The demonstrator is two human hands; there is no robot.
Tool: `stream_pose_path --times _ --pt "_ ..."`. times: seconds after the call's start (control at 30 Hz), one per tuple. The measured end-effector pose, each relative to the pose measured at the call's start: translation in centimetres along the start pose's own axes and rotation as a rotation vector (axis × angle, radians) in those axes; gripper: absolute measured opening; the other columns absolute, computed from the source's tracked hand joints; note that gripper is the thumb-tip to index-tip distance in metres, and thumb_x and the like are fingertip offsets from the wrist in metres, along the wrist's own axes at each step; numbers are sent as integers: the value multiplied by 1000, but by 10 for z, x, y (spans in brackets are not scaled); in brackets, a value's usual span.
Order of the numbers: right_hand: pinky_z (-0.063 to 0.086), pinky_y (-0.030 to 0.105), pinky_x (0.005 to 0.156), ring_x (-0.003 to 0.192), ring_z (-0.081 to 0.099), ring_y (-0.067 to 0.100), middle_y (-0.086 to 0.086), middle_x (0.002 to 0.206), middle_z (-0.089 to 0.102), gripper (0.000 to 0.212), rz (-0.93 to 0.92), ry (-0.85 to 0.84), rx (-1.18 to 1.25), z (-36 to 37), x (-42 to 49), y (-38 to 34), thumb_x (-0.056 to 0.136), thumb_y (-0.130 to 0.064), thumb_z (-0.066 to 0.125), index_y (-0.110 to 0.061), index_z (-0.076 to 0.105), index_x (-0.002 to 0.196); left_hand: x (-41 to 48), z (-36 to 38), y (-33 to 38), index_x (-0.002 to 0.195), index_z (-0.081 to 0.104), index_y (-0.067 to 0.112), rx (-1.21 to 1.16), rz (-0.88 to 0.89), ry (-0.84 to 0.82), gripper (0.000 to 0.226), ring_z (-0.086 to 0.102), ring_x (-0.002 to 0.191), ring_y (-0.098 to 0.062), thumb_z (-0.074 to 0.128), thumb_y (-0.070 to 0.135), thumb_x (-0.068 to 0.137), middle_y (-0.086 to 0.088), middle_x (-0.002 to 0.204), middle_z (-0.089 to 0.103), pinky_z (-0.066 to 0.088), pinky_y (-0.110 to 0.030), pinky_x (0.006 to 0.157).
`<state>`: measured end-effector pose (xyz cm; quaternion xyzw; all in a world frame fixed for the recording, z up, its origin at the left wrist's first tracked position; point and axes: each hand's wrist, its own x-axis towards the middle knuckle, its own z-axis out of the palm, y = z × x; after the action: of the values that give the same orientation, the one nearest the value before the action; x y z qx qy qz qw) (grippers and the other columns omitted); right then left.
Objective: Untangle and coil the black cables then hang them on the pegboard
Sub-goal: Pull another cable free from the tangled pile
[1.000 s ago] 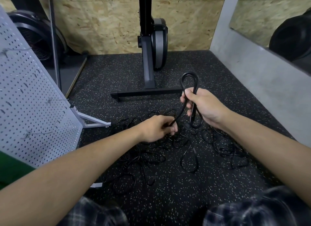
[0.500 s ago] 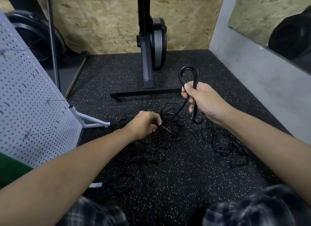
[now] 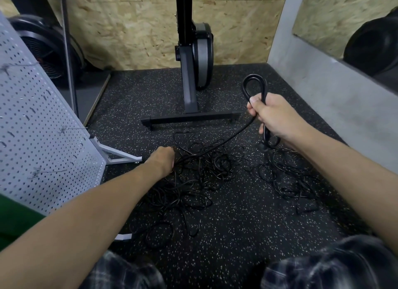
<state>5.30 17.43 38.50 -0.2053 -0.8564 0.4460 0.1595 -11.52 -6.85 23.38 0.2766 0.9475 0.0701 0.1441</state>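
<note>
Where clamped in the right hand (image 3: 277,116), rises above the fist as a narrow upright cable loop (image 3: 254,79), fingers curled round both sides, short end hanging below. Continues as one straight strand (image 3: 226,139) down and leftward toward the left hand (image 3: 162,160). Rests at the left edge of the tangled cables (image 3: 200,170) on the speckled floor (image 3: 237,235); fingers hidden, grip not determinable. Lies near a smaller heap (image 3: 288,176) under the right forearm. Stands tilted at far left, well apart from both hands: pegboard (image 3: 38,138) with wire hooks (image 3: 73,128).
</note>
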Motion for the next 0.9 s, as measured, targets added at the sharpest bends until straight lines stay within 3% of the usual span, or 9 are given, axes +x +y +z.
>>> stream_pose_path --times 0.1,0.23,0.3,0.4,0.5,0.6,0.73,0.83,0.9 --pt "54 36 60 52 50 7 -8 78 59 29 7 13 -13 -2 1 2 111 -28 46 -20 65 91 -5 2 3 97 71 7 62 5 -59 25 69 93 -31 51 -9 94 -15 103 71 58 -40 86" --pt "51 29 55 58 49 7 -6 81 59 27 20 -96 109 10 -6 3 112 -26 47 -16 66 95 -9 6 15 77 66 26 11 96 -172 31 70 93 -23 61 0 93 -5 103 70 59 -35 86" --pt "48 23 50 59 45 6 -6 78 57 27 31 -155 205 18 -10 1 112 -22 47 -14 66 95 -10 2 24 79 73 23 -64 128 -195 22 73 89 -22 63 7 91 -4 96 74 63 -38 85" --pt "46 21 48 59 41 5 -7 75 57 26 41 -222 315 24 -11 0 112 -21 47 -15 65 94 -19 -9 42 92 73 23 -226 234 -111 6 71 86 -13 71 18 91 4 93 74 62 -32 82" --pt "44 21 48 58 41 5 -5 76 56 25 71 -272 408 24 -12 1 112 -21 46 -14 63 95 -34 -27 67 113 70 29 -501 416 44 22 65 88 6 72 21 92 12 110 71 49 -11 77" --pt "44 23 49 58 41 6 -5 75 56 26 87 -271 456 25 -11 4 112 -20 46 -14 63 95 -45 -45 95 125 67 37 -575 552 30 26 63 107 7 64 29 100 21 119 71 46 -12 91" --pt "45 30 53 57 41 11 -3 76 53 24 164 -279 624 25 -10 7 112 -23 46 -15 63 98 -52 -48 114 104 68 25 -550 615 52 20 59 75 -7 49 29 110 10 83 67 47 -31 75" --pt "50 34 57 58 45 8 -6 80 56 22 149 -250 621 29 -10 6 113 -20 46 -10 66 110 -54 -46 114 95 67 28 -646 579 101 24 70 74 -10 50 23 111 2 81 73 52 -28 77" --pt "45 30 65 62 49 3 -13 85 63 26 95 -191 473 34 -10 7 112 -20 46 -6 66 120 -56 -46 114 86 62 31 -666 583 102 29 69 61 -7 51 22 111 3 74 71 52 -23 67"
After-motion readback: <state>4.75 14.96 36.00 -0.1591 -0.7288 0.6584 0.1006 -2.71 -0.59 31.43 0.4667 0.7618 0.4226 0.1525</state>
